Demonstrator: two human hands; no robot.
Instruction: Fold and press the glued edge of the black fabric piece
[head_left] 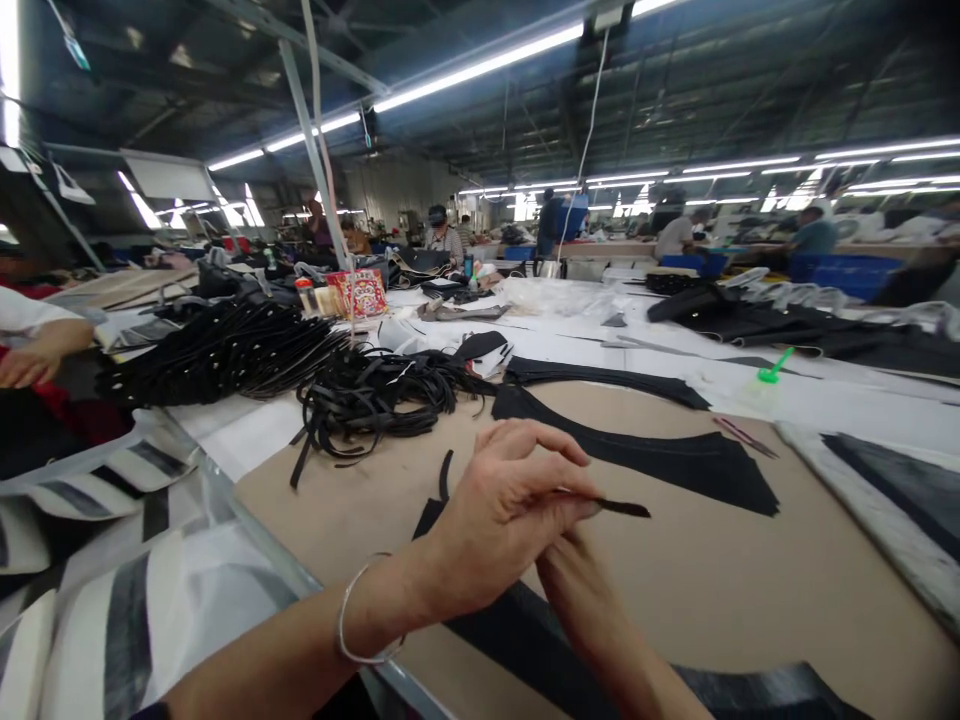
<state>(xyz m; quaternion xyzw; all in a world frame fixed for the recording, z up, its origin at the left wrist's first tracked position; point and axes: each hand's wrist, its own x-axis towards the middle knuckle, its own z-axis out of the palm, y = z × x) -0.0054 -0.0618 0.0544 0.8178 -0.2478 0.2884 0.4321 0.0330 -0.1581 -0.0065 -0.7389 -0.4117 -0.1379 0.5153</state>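
My left hand (502,510), with a thin bangle on its wrist, is closed in a pinch on a thin black strip (619,507) whose pointed end sticks out to the right. Below and behind it, my right hand (581,590) reaches up from the bottom edge, its fingers hidden by the left hand. Both hands hover over a brown card sheet (750,590) on the table. A long curved black cut piece (645,455) lies on the sheet just beyond the hands. Another dark piece (517,630) lies under my wrists.
A tangle of black straps (375,395) and a larger bundle (217,350) lie at the back left. A green-capped bottle (772,368) stands on white paper to the right. Striped cloth (112,600) hangs at the left. Another person's hand (30,362) rests at the far left; other workers stand farther back.
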